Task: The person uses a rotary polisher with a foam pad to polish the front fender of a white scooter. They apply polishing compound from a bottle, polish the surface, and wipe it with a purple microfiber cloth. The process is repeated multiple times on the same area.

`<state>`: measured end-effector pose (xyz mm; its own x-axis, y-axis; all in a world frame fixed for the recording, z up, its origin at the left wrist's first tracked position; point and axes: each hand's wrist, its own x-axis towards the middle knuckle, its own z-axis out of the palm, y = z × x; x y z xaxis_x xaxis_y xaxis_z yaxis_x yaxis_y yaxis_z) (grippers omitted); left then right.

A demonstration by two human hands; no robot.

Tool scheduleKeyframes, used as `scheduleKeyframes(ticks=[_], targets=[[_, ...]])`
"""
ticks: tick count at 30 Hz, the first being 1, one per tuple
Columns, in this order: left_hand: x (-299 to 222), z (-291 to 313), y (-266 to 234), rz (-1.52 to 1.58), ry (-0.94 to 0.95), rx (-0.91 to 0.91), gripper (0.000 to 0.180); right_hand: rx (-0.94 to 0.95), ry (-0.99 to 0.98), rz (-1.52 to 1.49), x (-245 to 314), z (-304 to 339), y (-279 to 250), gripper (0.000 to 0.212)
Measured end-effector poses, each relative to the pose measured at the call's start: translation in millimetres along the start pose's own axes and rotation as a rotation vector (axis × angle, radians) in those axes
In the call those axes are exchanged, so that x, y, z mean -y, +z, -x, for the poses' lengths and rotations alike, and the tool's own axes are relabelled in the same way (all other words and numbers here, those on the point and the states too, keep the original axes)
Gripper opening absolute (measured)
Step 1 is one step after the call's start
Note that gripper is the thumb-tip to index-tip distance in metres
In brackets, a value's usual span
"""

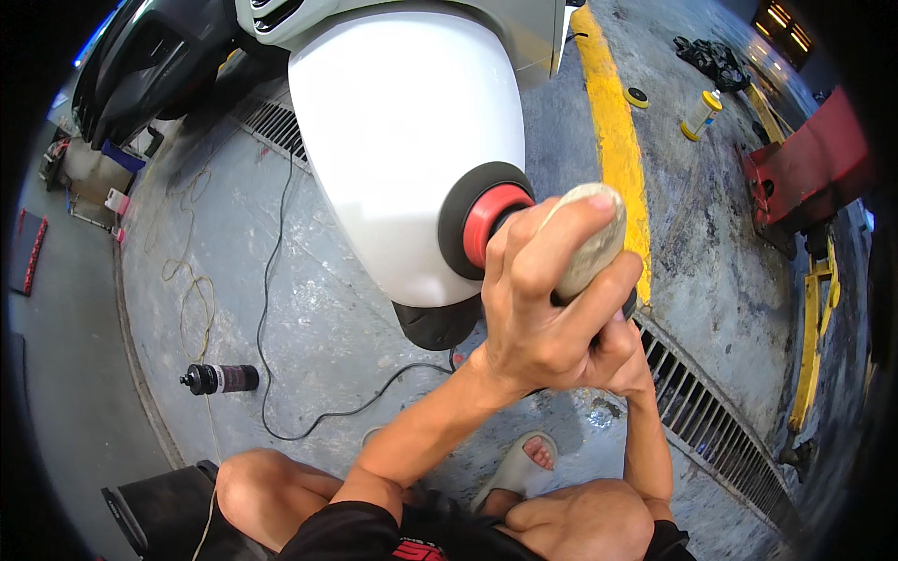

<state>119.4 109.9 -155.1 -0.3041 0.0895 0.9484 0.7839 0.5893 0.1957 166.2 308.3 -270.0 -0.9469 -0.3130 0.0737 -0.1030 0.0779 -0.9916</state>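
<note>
The left hand point(547, 318) was wrapped over a handheld polisher point(596, 245), fingers curled snugly around its head; the right hand point(627, 365), mostly hidden, appeared to support it, its closure undeterminable. The polisher stood at the lower right of the white scooter front fender point(412, 140), its black pad point(456, 224) apparently touching the panel. Step judged: buffing that flank. Next move called for a flat pad, steadily swept, with the power cord point(290, 438) left of the fender kept clear.

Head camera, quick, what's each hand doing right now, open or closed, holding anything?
Left hand: closed over the top of the polisher.
Right hand: mostly hidden behind the left; its grip cannot be told.
</note>
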Motion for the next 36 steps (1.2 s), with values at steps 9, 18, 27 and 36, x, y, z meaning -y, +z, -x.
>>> scheduleKeyframes(ticks=[9, 18, 27, 36], targets=[[13, -38, 27, -0.041, -0.074, -0.079, 0.032, 0.039, 0.048, -0.138, 38, -32, -32, 0.08], [39, -83, 57, -0.077, -0.074, -0.243, 0.025, 0.151, 0.128, -0.127, 73, -74, -65, 0.068], [64, -120, 75, -0.127, -0.118, -0.387, 0.017, 0.213, 0.108, -0.042, 111, -118, -89, 0.072], [82, -143, 80, -0.178, -0.171, -0.414, 0.019, 0.233, 0.092, 0.021, 141, -147, -95, 0.069]])
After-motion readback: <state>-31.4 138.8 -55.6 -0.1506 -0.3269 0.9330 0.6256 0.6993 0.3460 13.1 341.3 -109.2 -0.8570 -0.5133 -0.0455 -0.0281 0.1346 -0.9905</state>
